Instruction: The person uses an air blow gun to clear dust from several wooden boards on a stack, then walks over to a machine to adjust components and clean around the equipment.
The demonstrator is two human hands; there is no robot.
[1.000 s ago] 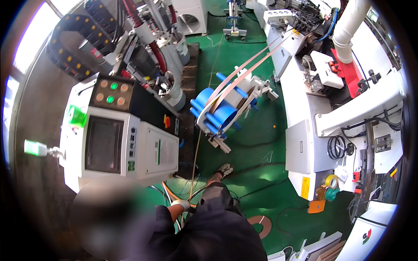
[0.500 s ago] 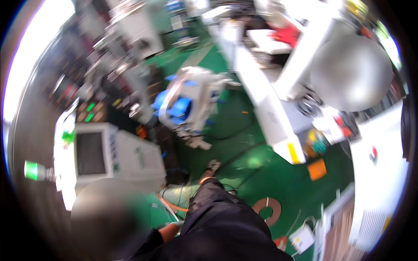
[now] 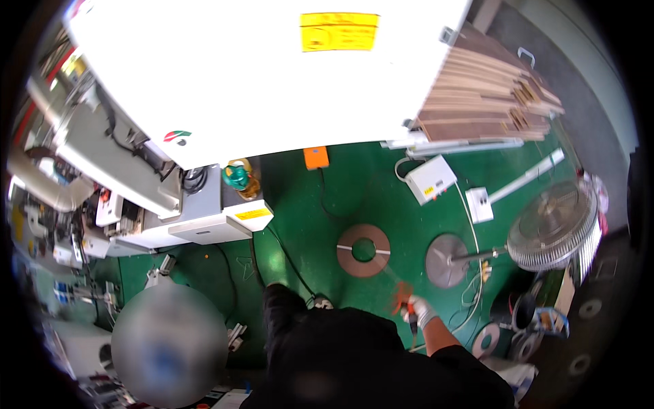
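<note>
At lower right, gloved hand: the right hand (image 3: 424, 311), in a white glove, reaches out over the green floor (image 3: 300, 198) from a dark sleeve (image 3: 470, 365).
Grip: fingers closed around an orange-and-black tool (image 3: 412, 317); the left hand is out of sight, so its hold cannot be told.
Orange-and-black tool: it sits at the fingers, on the left side of the glove; its blurred orange end points up and away from the body, its dark end back toward the body. Its exact kind is too blurred to tell.
Brown ring: a flat brown ring (image 3: 363, 270) with two pale bands lies on the floor ahead and left of the tool, apart from it.
Fan: the round grey base (image 3: 443, 264) stands just beyond the hand, not touching it; the caged head (image 3: 553, 228) is farther right.
Beyond: a white box (image 3: 430, 179) and a small orange box (image 3: 316, 158) lie near a large white cabinet (image 3: 259, 88), with stacked boards (image 3: 484, 88) to its right.
</note>
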